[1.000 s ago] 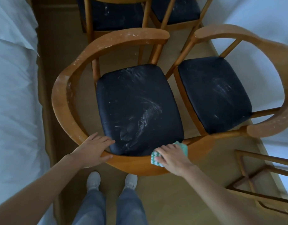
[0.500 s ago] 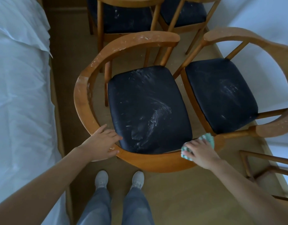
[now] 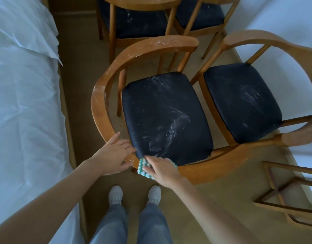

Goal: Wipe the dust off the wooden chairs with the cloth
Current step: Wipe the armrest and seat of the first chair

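Viewpoint: looking down from a standing person's head at four chairs on a tan floor (image 3: 213,205).
Nearest chair (image 3: 99,106): wooden, with a curved back rail closest to the viewer; white dust speckles the far part of the rail.
Seat (image 3: 165,117): dark cushion smeared with white dust streaks.
Cloth (image 3: 142,166): teal-and-white, bumpy, lying on the near-left part of the rail at the cushion's edge.
Right hand (image 3: 160,169): fingers laid nearly flat over the cloth, pressing it to the rail.
Left hand (image 3: 114,155): fingers straight and slightly spread, resting on the rail just left of the cloth, holding nothing.
Second chair (image 3: 292,48): same design, touching the first on the right, its cushion also dusty.
Far chairs (image 3: 139,4): two more, partly cut off at the top.
Bed (image 3: 23,103): white sheets along the left.
Feet: pale shoes (image 3: 115,194) below the rail.
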`<state>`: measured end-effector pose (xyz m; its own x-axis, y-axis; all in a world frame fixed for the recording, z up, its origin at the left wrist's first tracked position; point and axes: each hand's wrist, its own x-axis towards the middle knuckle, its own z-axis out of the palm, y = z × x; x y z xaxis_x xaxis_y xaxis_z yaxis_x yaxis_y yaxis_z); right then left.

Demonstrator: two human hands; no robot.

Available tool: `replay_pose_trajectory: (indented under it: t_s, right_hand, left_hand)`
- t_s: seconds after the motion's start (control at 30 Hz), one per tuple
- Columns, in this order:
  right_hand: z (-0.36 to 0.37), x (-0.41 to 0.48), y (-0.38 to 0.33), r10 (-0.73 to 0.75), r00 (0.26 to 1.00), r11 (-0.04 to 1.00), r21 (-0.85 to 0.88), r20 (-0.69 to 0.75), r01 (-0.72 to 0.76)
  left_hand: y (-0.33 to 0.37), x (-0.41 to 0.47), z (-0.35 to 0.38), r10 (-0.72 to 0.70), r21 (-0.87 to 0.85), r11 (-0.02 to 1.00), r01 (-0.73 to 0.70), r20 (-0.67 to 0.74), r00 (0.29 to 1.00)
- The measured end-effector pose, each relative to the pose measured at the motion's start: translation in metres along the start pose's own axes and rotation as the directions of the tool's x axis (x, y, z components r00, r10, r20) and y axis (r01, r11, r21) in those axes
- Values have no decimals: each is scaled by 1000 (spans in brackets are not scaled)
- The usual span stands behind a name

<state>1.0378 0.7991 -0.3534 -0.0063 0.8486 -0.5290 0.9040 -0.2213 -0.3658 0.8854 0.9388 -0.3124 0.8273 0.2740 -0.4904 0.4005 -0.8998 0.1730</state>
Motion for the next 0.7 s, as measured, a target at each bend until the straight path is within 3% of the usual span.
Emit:
replay_pose_trajectory:
  t_s: [0.1,0.2,0.3,0.37,0.53,0.7]
  right_hand:
    - [-11,-33,52,42,997,996,-85,68,-36]
    - [-31,-68,110,188,981,974,-139,55,-179]
    - [-46,-85,151,297,951,880,-411,87,-237]
    - [-45,-82,148,348,932,841,-475,106,-260]
    - [-18,-69,105,201,980,943,-271,2,-193]
    - [-27,-81,134,99,992,979,-171,-75,-111]
  left_hand:
    - [6,0,0,24,-9,1000,-24,1,1000]
    - [13,3,2,35,-11,999,-35,4,999]
    - [20,8,4,51,-22,998,-51,7,999]
    - [25,11,6,64,-30,998,-63,5,998]
    - [44,26,7,105,-53,993,-103,28,994]
    - [72,49,4,111,-107,989,-105,45,993]
